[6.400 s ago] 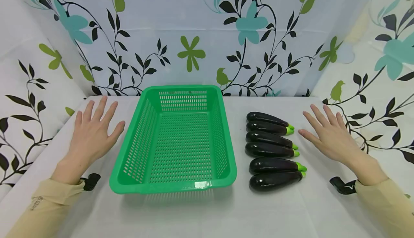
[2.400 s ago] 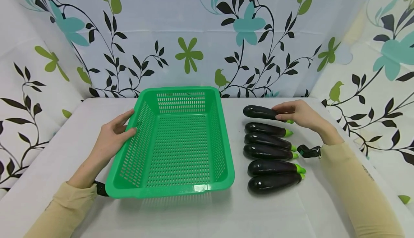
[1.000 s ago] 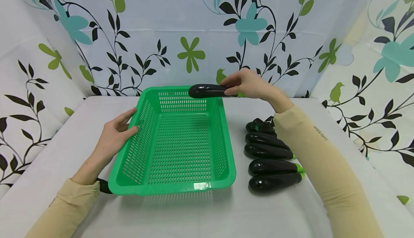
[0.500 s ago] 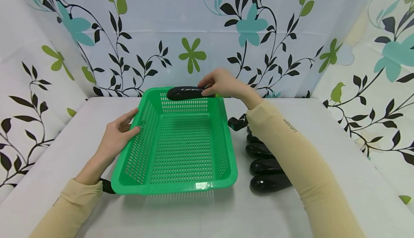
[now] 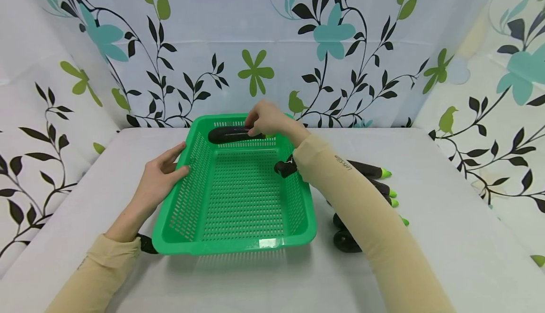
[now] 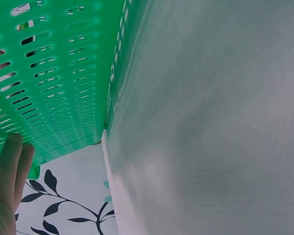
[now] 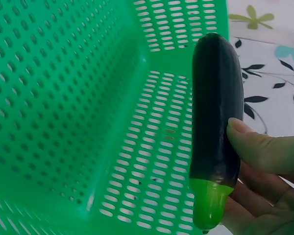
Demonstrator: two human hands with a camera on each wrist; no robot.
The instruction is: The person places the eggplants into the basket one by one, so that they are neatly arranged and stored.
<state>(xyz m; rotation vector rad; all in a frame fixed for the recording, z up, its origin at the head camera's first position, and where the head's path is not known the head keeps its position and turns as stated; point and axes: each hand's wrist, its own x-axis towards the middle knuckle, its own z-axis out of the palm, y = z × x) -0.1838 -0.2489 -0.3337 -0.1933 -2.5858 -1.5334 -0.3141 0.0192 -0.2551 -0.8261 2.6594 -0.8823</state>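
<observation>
White-covered table [image 5: 238,287]: long black green-stemmed eggplant [image 5: 227,134], pinched near stem by right hand [image 5: 269,120], blunt end leftward over green perforated plastic basket [image 5: 230,247] gripped by left hand [image 5: 158,179].

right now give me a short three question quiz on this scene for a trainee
1. Which grip holds an eggplant?
2. Where does the left grip touch the basket? a) its floor b) its left rim c) its far rim
3. True or false: every eggplant is inside the basket.

Key:
1. The right grip.
2. b
3. False; other eggplants lie on the table.
</observation>
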